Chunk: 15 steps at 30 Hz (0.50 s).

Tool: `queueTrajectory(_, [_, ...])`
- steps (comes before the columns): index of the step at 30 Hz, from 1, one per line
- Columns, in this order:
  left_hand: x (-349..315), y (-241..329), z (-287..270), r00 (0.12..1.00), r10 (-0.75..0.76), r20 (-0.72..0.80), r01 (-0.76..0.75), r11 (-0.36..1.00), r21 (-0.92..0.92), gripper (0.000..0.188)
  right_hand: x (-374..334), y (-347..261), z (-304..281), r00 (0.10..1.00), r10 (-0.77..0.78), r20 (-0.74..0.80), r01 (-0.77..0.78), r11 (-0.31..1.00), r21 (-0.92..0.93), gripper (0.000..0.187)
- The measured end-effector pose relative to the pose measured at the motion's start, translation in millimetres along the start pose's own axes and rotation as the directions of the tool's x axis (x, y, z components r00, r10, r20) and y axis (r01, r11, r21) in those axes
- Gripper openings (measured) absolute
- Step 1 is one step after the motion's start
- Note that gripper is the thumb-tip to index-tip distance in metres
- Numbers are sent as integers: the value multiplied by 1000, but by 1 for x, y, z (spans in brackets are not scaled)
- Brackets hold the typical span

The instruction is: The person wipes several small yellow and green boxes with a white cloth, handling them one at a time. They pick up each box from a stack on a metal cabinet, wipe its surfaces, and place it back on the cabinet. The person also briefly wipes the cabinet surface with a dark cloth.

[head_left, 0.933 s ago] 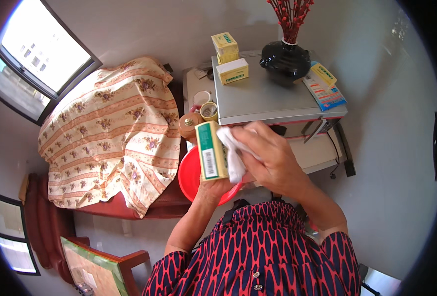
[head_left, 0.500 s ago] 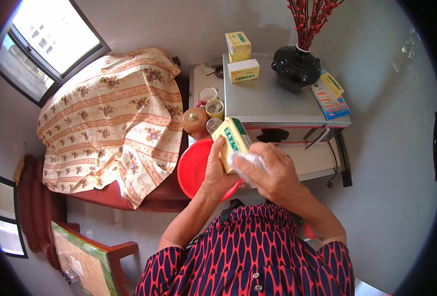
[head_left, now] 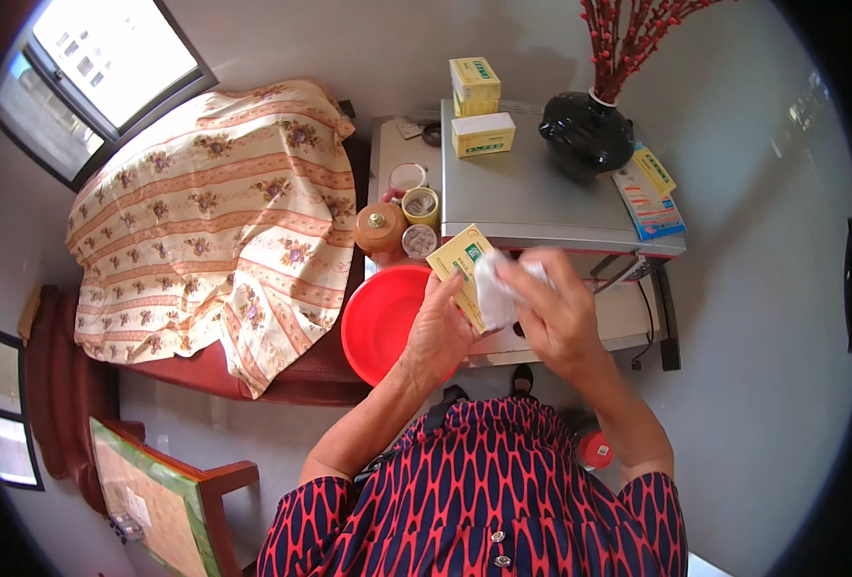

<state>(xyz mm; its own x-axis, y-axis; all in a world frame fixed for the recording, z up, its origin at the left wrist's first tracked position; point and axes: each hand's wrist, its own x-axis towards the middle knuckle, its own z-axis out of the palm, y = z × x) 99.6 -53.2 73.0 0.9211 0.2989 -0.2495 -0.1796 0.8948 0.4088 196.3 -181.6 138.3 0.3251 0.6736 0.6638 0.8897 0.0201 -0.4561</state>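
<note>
My left hand (head_left: 438, 332) grips a yellow carton with green print (head_left: 457, 254), tilted in front of my body. A white cloth (head_left: 496, 286) is bunched in my right hand (head_left: 562, 313), whose fingers press it against the carton's face; the hand is slightly blurred. Part of the carton is hidden behind the cloth. Below and left of the carton is a red plastic basin (head_left: 373, 322). Similar yellow boxes (head_left: 482, 135) stand on a silver-topped oven (head_left: 503, 197) beyond my hands.
A black vase (head_left: 587, 133) with red-berried stems stands on the oven, beside a blue-and-white packet (head_left: 655, 209). Left of the oven are a brown lidded pot (head_left: 380, 228) and several cups and jars (head_left: 420, 205). A flowered cloth (head_left: 214, 221) covers a sofa at left; a table (head_left: 156, 500) stands lower left.
The carton has turned in my left hand, so a different face shows. My right hand has moved slightly right with the cloth, which now covers more of the carton.
</note>
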Motion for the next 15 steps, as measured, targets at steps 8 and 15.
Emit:
queueTrajectory(8, [3, 5, 3, 993, 9, 116, 9, 989, -149, 58, -1, 6, 41, 957, -215, 194, 247, 956, -161, 31])
queueTrajectory(15, [7, 28, -19, 999, 41, 19, -37, 983, -181, 51, -45, 31, 19, 953, -77, 295, 124, 982, -143, 26])
